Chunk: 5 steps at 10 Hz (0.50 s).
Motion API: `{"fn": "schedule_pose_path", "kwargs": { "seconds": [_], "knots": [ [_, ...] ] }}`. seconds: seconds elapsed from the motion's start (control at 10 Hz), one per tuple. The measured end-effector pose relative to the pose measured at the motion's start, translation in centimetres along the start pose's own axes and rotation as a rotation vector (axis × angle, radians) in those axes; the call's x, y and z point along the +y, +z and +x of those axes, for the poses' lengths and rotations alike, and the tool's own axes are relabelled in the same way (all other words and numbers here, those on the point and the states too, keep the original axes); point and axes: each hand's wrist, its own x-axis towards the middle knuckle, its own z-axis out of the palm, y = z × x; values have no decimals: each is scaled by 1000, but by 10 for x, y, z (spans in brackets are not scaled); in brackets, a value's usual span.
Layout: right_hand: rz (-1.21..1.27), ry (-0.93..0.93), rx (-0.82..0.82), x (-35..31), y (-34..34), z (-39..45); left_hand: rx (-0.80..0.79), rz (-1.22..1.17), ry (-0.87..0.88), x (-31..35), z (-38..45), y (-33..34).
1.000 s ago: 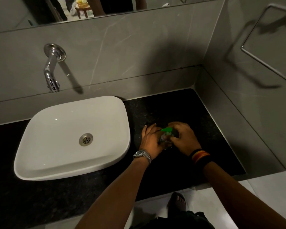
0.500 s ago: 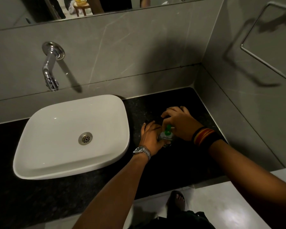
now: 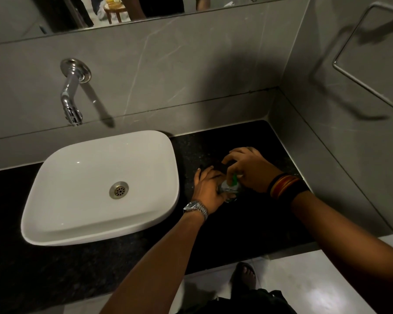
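Observation:
A small clear bottle [image 3: 229, 189] with a green top [image 3: 234, 179] stands on the black counter [image 3: 225, 236], to the right of the basin. My left hand [image 3: 208, 189] grips the bottle's body from the left. My right hand [image 3: 250, 168] reaches over it from the right, its fingers curled around the green top. Most of the bottle is hidden between the two hands.
A white basin [image 3: 61, 214] sits on the counter at the left, under a chrome wall tap [image 3: 72, 96]. Grey tiled walls close the back and right sides; a metal towel ring [image 3: 361, 71] hangs on the right wall. A mirror runs along the top.
My right hand has moved from in front of the bottle to above and behind it, now over the green top. My left hand keeps its grip on the bottle's body.

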Motion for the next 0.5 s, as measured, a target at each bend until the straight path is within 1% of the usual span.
{"fn": "schedule_pose_path", "kwargs": {
  "seconds": [0.4, 0.5],
  "knots": [
    [143, 41, 48, -1, 4, -8, -18, 26, -8, 5, -2, -2],
    [200, 69, 57, -1, -4, -12, -97, 71, -27, 8, -3, -7]
  ]
}}
